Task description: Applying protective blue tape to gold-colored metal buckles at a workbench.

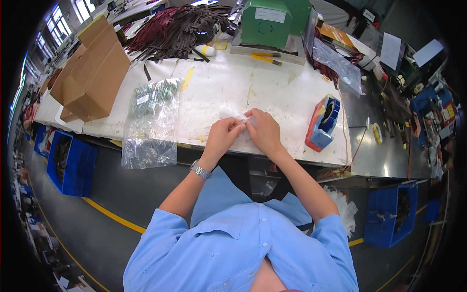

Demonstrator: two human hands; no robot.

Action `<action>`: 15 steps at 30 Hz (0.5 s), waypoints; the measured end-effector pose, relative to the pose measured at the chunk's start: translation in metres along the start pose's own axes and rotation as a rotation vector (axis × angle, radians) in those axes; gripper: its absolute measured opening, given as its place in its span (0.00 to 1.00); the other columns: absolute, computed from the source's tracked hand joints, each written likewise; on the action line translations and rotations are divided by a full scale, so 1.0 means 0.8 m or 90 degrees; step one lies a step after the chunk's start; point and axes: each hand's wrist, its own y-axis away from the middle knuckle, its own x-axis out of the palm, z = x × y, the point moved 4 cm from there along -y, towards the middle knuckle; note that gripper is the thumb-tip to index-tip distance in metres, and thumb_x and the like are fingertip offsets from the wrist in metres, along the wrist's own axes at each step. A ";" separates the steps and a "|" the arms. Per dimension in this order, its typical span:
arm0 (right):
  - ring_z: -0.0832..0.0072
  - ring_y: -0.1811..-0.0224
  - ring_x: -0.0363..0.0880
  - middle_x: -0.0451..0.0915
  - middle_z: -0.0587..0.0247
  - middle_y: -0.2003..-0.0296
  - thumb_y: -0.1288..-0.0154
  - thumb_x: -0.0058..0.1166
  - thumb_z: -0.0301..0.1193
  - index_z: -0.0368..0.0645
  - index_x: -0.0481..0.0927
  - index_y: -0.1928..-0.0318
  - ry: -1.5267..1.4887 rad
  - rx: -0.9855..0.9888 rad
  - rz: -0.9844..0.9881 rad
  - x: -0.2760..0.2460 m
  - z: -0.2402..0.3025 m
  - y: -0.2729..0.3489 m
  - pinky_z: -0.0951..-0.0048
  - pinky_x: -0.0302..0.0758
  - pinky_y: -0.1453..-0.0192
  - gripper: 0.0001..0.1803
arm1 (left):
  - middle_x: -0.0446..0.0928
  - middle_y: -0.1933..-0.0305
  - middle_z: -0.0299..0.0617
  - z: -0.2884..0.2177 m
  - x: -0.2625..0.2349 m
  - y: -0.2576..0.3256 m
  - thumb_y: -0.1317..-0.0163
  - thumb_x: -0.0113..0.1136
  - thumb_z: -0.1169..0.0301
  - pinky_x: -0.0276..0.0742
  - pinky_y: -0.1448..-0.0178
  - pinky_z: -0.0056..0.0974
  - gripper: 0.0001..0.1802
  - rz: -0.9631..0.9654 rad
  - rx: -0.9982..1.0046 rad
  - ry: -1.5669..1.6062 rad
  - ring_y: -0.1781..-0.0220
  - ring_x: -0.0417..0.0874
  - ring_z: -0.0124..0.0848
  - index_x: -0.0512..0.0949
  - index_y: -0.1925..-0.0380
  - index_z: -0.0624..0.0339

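Note:
Both my hands meet at the front edge of the white worktable (204, 92). Between their fingertips is a small, thin, whitish piece (228, 112), like tissue or soft plastic film; its exact kind is hard to make out. My left hand (224, 135), with a metal watch on the wrist, pinches it from the left. My right hand (264, 130) closes on it from the right, and the fingers nearly touch. To the left lies a clear plastic bag (151, 126) with greenish contents, hanging over the table edge. A red and blue tape dispenser (322, 124) stands to the right.
An open cardboard box (92, 78) stands at the left. Dark brown and maroon strips (194, 27) are heaped at the back, beside a green machine (265, 24) and yellow pencils (265, 59). Blue bins (73, 163) sit below the table. A metal surface (374, 155) adjoins at right.

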 end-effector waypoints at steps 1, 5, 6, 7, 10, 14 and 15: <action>0.52 0.51 0.87 0.89 0.56 0.56 0.32 0.64 0.34 0.47 0.85 0.51 -0.031 0.046 0.022 -0.001 -0.005 -0.003 0.51 0.82 0.48 0.11 | 0.84 0.73 0.40 -0.002 0.002 0.006 0.26 0.69 0.67 0.76 0.66 0.36 0.12 -0.061 0.083 -0.066 0.74 0.81 0.25 0.87 0.58 0.68; 0.55 0.49 0.89 0.91 0.55 0.54 0.30 0.65 0.39 0.47 0.88 0.49 -0.116 0.168 0.097 -0.002 -0.013 -0.012 0.58 0.83 0.44 0.14 | 0.83 0.75 0.37 0.001 0.005 0.005 0.29 0.71 0.64 0.73 0.68 0.37 0.14 -0.106 0.123 -0.082 0.75 0.79 0.24 0.89 0.57 0.67; 0.55 0.49 0.89 0.91 0.55 0.54 0.30 0.65 0.39 0.47 0.88 0.49 -0.117 0.169 0.098 -0.003 -0.013 -0.014 0.58 0.83 0.44 0.14 | 0.83 0.75 0.37 0.000 0.003 0.002 0.29 0.71 0.64 0.73 0.68 0.37 0.14 -0.106 0.121 -0.082 0.75 0.79 0.24 0.89 0.57 0.67; 0.55 0.50 0.90 0.91 0.55 0.54 0.29 0.65 0.39 0.46 0.88 0.50 -0.135 0.191 0.107 -0.003 -0.013 -0.015 0.59 0.83 0.45 0.13 | 0.83 0.74 0.33 0.004 0.003 -0.003 0.27 0.72 0.64 0.69 0.69 0.32 0.13 -0.074 0.066 -0.019 0.75 0.77 0.20 0.90 0.58 0.65; 0.56 0.50 0.90 0.91 0.55 0.56 0.27 0.64 0.39 0.45 0.89 0.52 -0.143 0.186 0.085 0.000 -0.017 -0.014 0.59 0.82 0.46 0.12 | 0.81 0.75 0.30 -0.005 0.007 -0.004 0.27 0.72 0.64 0.67 0.72 0.29 0.12 0.014 -0.047 0.139 0.75 0.76 0.18 0.89 0.60 0.64; 0.55 0.52 0.90 0.91 0.54 0.58 0.26 0.64 0.40 0.44 0.89 0.53 -0.074 0.146 0.039 0.001 -0.013 -0.014 0.58 0.83 0.46 0.14 | 0.78 0.75 0.29 -0.013 -0.002 0.010 0.26 0.70 0.64 0.68 0.74 0.27 0.13 0.156 -0.148 0.255 0.76 0.77 0.18 0.87 0.62 0.65; 0.55 0.52 0.90 0.91 0.54 0.58 0.26 0.64 0.40 0.44 0.89 0.53 -0.075 0.148 0.038 0.000 -0.013 -0.016 0.58 0.83 0.46 0.14 | 0.78 0.75 0.29 -0.007 -0.004 0.013 0.26 0.70 0.64 0.68 0.74 0.27 0.13 0.158 -0.150 0.254 0.76 0.77 0.18 0.87 0.62 0.65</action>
